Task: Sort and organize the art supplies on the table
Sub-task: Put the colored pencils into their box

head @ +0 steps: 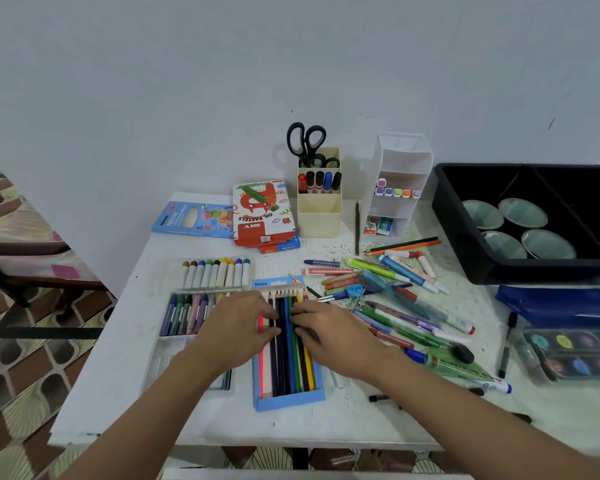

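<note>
Head view: on the white table (118, 393) lies my open blue pencil box (288, 401), left hand (238, 327) and right hand (329, 334) over it with bent fingertips on the coloured pencils (286, 358) inside; I cannot tell whether they pinch one. A hard push could, I think, roll pencils over the box's wall into the loose pens (395, 306) just right of it. Its flap (274, 282) reads "Ninso"; behind it, a blue carton (194, 220) says "Ninso NEON", a red carton (262, 211) "DIY OIL PASTELS".

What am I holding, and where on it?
Left hand and right hand touch the coloured pencils in the blue box, toward the sharpened ends; any grip cannot be told.
</note>
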Available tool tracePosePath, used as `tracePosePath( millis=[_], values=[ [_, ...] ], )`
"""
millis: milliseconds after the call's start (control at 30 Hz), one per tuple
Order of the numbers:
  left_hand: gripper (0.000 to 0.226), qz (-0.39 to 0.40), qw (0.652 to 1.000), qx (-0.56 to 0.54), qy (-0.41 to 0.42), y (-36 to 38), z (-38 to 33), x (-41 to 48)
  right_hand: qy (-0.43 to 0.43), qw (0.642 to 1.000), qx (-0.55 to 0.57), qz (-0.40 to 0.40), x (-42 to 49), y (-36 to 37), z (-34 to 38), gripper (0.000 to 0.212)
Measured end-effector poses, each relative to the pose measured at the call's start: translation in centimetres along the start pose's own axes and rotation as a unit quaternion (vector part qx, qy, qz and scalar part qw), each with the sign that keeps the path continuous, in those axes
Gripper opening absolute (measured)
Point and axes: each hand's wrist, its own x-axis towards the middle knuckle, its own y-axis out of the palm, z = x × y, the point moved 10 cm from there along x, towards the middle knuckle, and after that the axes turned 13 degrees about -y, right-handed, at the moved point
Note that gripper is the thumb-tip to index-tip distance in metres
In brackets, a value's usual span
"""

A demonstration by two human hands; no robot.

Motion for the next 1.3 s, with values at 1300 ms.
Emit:
tracePosePath(
  millis=[1300],
  values=[
    [0.017, -0.006, 0.998, 0.063, 0.018, 2.7, -6.7, 9.7, 0.162, 0.977, -0.13, 0.043, -0.8, -6.5, -10.5, 0.019]
  ],
)
